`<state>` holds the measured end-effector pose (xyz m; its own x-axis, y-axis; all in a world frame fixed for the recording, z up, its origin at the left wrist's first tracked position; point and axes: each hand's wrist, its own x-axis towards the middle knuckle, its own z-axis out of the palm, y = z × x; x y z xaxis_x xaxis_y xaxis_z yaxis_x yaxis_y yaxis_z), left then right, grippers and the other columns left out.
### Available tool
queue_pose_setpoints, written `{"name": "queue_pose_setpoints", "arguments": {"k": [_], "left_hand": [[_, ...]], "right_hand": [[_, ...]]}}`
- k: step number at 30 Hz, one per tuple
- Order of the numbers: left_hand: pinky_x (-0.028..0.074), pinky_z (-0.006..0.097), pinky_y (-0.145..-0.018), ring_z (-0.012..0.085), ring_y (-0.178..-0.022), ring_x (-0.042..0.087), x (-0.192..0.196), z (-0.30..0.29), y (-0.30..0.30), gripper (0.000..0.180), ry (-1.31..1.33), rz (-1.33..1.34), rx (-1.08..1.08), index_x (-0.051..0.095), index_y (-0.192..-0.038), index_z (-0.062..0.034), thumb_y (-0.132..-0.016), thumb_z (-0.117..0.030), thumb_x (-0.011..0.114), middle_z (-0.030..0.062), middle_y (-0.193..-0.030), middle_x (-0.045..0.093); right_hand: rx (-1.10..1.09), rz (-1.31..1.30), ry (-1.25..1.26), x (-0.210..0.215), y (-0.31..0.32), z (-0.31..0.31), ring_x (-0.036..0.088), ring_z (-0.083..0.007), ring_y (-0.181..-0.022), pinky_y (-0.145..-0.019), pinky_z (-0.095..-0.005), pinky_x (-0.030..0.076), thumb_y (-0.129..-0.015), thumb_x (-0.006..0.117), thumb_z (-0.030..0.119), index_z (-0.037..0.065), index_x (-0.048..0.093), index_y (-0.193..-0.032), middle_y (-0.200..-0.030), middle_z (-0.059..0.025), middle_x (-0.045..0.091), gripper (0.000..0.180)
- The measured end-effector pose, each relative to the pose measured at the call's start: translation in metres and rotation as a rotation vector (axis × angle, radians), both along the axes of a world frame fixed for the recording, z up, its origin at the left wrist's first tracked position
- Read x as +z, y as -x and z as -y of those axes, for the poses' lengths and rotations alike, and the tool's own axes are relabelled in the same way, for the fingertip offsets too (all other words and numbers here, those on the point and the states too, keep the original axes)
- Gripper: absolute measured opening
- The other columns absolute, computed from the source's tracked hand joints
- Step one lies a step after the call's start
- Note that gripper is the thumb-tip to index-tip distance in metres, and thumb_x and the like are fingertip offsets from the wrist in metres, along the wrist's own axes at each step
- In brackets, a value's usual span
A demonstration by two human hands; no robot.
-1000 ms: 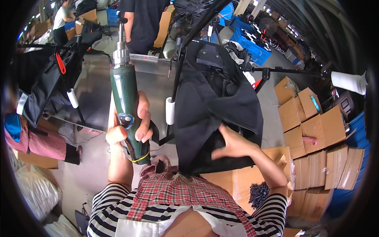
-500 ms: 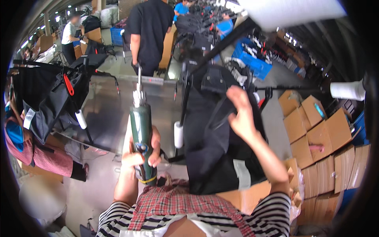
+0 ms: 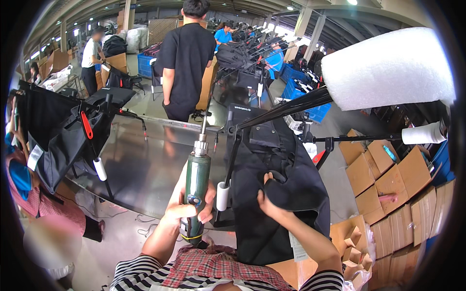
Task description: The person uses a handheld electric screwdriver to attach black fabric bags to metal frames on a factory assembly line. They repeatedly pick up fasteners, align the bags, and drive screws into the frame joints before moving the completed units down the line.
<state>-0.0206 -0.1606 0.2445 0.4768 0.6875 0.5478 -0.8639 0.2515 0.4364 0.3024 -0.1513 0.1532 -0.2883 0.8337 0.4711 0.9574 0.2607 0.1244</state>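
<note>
A dark green power screwdriver [image 3: 198,172] stands upright in my left hand [image 3: 175,212], its long bit pointing away from me. The fingers wrap round its lower body, with the thumb across the front. To the right, my right hand [image 3: 274,205] is closed on a fold of the black fabric seat [image 3: 257,235], its fingertips partly hidden by the cloth. This seat hangs on a black tubular frame [image 3: 291,107], which looks like a stroller's. White foam covers some of its tubes, including a thick foam sleeve [image 3: 388,68] at the upper right.
A metal-topped table [image 3: 141,162] lies beyond my left hand. On its left stands a similar black frame with fabric [image 3: 53,140] and a red part [image 3: 86,125]. Cardboard boxes [image 3: 383,194] are stacked at the right. A person in black [image 3: 187,63] stands across the table; others work farther off.
My right hand has come down and nearer from above the fabric and now grips a fold of it. The screwdriver has shifted right and slightly nearer. The view has tilted up.
</note>
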Motion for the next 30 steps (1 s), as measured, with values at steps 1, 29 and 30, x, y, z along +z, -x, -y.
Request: {"name": "queue_pose_setpoints", "arguments": {"k": [1, 29, 30], "left_hand": [[0.053, 0.037, -0.054, 0.0237, -0.064, 0.060, -0.001, -0.002, -0.001, 0.087, -0.014, -0.007, -0.006, 0.024, -0.148, -0.0154, -0.078, -0.004, 0.075, 0.0207, -0.102, 0.048], [0.054, 0.036, -0.046, 0.0253, -0.054, 0.060, 0.018, 0.030, 0.012, 0.103, 0.068, -0.062, 0.083, 0.016, -0.148, -0.0076, -0.067, 0.001, 0.080, 0.0226, -0.092, 0.051], [0.054, 0.036, -0.046, 0.0255, -0.054, 0.060, 0.021, 0.031, 0.011, 0.103, 0.055, -0.075, 0.081, 0.016, -0.148, -0.0075, -0.066, 0.002, 0.080, 0.0228, -0.091, 0.051]], "right_hand": [[0.046, 0.041, -0.181, -0.020, -0.022, -0.009, 0.054, -0.0422, -0.125, -0.109, -0.0472, 0.040, -0.088, 0.056, 0.018, -0.009, 0.041, -0.143, -0.139, -0.0300, 0.050, 0.064], [1.001, -0.891, 0.182, 0.288, 0.083, -0.020, 0.061, -0.0218, -0.098, -0.102, -0.0441, 0.044, -0.079, 0.067, -0.003, 0.001, 0.052, -0.112, -0.095, -0.0088, 0.059, 0.037], [1.005, -0.854, 0.259, 0.293, 0.081, -0.023, 0.061, -0.0204, -0.094, -0.102, -0.0454, 0.044, -0.076, 0.070, -0.002, 0.003, 0.052, -0.108, -0.090, -0.0063, 0.057, 0.037]]}}
